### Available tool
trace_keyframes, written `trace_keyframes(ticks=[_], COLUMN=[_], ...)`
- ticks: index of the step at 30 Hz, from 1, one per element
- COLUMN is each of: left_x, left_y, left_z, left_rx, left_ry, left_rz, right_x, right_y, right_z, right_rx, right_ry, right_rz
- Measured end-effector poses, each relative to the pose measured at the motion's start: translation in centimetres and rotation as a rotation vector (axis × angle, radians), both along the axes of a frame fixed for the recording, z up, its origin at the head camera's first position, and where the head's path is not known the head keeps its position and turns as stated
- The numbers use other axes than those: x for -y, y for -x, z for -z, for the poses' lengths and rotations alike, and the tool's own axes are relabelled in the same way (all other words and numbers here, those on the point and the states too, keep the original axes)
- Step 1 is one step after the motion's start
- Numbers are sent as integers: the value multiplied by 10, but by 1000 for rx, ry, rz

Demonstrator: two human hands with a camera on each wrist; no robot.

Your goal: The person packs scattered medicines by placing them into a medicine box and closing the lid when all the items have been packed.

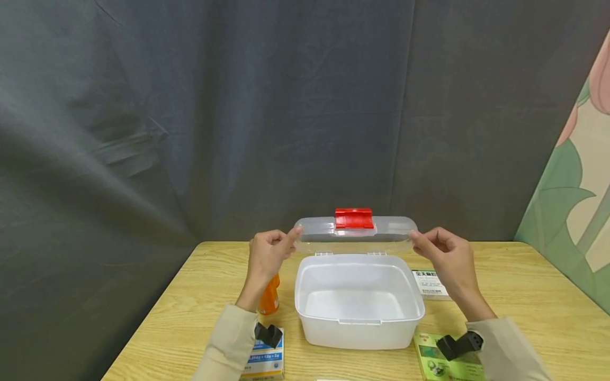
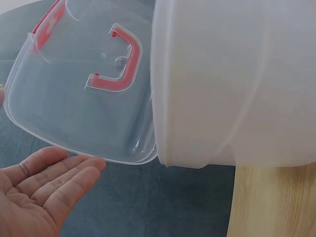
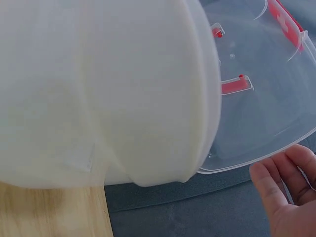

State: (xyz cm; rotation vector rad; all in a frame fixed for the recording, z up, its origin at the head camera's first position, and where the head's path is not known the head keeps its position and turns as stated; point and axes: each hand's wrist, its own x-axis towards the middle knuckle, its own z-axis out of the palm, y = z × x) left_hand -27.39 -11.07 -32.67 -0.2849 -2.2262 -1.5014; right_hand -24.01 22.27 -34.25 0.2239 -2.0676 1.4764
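Observation:
A white plastic box [image 1: 359, 333] stands uncovered on the table, nothing inside it. Its clear hinged lid [image 1: 310, 226] is raised behind it, with a red latch [image 1: 354, 218] on the upper edge and a red handle [image 2: 129, 64] in the left wrist view. At the lid's left edge my left hand [image 1: 269, 256] pinches the rim between thumb and fingers. Opposite it, my right hand [image 1: 450, 259] pinches the right edge in the same way. Both wrist views show fingertips right at the lid's rim, with the box wall filling much of each picture.
An orange bottle [image 1: 269, 297] stands left of the box, partly behind my left forearm. A blue-and-white carton [image 1: 267, 365] lies at front left, a green carton [image 1: 431, 360] at front right. Behind my right wrist is a white packet [image 1: 429, 284]. Dark cloth [image 1: 295, 106] hangs behind the table.

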Motion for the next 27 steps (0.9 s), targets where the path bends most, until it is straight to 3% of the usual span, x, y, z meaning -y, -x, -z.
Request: trace_keyframes(ticks=[11, 27], left_x=[0, -3], left_y=[2, 12], left_z=[-6, -14], left_rx=[13, 49], left_ry=[7, -14], left_rz=[1, 10], right_x=[0, -4], right_y=[6, 13], right_z=[-5, -14], right_rx=[-14, 56], right_ry=[27, -15], right_rz=[-24, -3])
